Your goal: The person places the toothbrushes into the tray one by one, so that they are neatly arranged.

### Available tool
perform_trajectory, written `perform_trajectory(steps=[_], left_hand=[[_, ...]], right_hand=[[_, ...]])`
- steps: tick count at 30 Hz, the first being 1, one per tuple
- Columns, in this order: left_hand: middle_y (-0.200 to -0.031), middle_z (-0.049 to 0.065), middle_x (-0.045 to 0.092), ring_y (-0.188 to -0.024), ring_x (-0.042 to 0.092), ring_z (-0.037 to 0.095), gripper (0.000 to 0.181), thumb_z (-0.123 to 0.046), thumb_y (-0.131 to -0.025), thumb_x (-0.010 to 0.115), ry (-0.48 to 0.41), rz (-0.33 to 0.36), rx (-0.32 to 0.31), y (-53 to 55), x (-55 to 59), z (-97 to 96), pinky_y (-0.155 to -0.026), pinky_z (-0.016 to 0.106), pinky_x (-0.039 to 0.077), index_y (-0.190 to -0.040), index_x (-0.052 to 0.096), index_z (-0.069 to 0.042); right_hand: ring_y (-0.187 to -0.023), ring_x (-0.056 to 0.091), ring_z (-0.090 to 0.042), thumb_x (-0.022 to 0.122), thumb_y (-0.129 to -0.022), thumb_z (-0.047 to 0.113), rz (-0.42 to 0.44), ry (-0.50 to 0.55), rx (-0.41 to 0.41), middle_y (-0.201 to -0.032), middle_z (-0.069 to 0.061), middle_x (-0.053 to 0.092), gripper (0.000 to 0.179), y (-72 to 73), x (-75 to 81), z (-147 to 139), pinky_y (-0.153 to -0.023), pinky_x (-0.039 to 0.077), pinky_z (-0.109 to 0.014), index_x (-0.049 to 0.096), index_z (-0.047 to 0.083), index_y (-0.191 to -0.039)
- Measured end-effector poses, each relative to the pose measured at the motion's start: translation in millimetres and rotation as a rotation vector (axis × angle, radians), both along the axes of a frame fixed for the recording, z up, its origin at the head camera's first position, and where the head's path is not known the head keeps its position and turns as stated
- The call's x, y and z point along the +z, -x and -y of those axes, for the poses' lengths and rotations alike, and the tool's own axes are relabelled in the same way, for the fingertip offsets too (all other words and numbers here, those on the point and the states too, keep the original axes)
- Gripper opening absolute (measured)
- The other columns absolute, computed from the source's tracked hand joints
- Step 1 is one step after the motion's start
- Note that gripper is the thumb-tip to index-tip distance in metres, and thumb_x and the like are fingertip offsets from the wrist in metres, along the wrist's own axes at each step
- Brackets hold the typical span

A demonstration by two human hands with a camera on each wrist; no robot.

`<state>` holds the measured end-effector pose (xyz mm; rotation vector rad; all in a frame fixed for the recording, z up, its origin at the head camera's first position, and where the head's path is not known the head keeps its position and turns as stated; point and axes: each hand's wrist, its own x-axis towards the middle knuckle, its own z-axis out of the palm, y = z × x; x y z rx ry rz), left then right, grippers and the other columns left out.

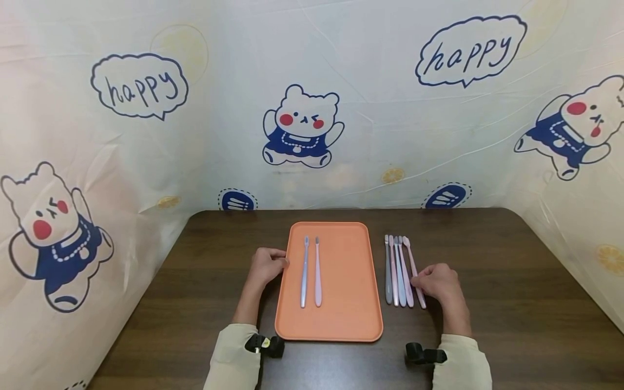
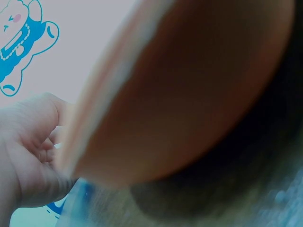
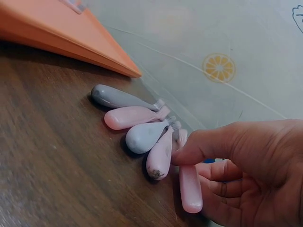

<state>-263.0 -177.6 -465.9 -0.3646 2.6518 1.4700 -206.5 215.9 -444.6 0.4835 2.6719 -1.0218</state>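
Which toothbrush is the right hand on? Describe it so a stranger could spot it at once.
On the dark table is an orange tray; just right of it, in the head view, five toothbrushes lie in a row. Take the rightmost, a pink toothbrush. Unlike its neighbours, it is pinched by the right hand, and it slants the most.

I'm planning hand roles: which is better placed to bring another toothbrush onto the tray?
Probably the right hand: it pinches the rightmost pink toothbrush, while the left hand holds the tray by its left edge.

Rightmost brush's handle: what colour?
The handle is pink; it shows best in the right wrist view.
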Motion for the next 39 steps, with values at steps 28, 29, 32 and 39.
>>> perform_trajectory(steps=[28, 29, 32, 39], left_hand=[[-0.109, 0.016, 0.07, -0.085, 0.065, 0.02, 0.026, -0.012, -0.086, 0.065, -0.011, 0.004, -0.006, -0.8, -0.6, 0.5, -0.075, 0.033, 0.058, -0.11, 0.073, -0.004], [-0.109, 0.016, 0.07, -0.085, 0.065, 0.02, 0.026, -0.012, -0.086, 0.065, -0.011, 0.004, -0.007, -0.8, -0.4, 0.6, -0.074, 0.033, 0.058, -0.11, 0.073, -0.004], [-0.108, 0.016, 0.071, -0.083, 0.065, 0.019, 0.027, -0.011, -0.086, 0.065, -0.012, 0.002, -0.01, -0.5, -0.7, 0.6, -0.073, 0.032, 0.058, -0.11, 0.073, -0.003], [-0.105, 0.017, 0.072, -0.077, 0.066, 0.016, 0.027, -0.01, -0.086, 0.064, -0.013, -0.007, -0.011, 0.2, -0.6, 0.9, -0.073, 0.033, 0.059, -0.11, 0.073, -0.003]], right_hand=[[-0.072, 0.06, -0.021, 0.067, -0.087, 0.015, -0.019, 0.106, 0.001, -0.086, -0.017, 0.065, 0.032, -2.7, 8.4, -2.4, -0.062, 0.051, -0.028, 0.065, -0.008, -0.11], [-0.073, 0.061, -0.021, 0.067, -0.088, 0.015, -0.023, 0.104, 0.003, -0.088, -0.018, 0.066, 0.034, -2.5, 8.7, -2.3, -0.063, 0.051, -0.028, 0.064, -0.009, -0.112], [-0.072, 0.061, -0.02, 0.066, -0.088, 0.014, -0.031, 0.097, 0.005, -0.089, -0.019, 0.067, 0.035, -2.2, 8.8, -2.1, -0.063, 0.052, -0.029, 0.063, -0.009, -0.114], [-0.071, 0.062, -0.018, 0.066, -0.088, 0.014, -0.038, 0.111, 0.009, -0.086, -0.016, 0.066, 0.032, -0.9, 8.3, -1.3, -0.062, 0.052, -0.028, 0.063, -0.008, -0.112]])
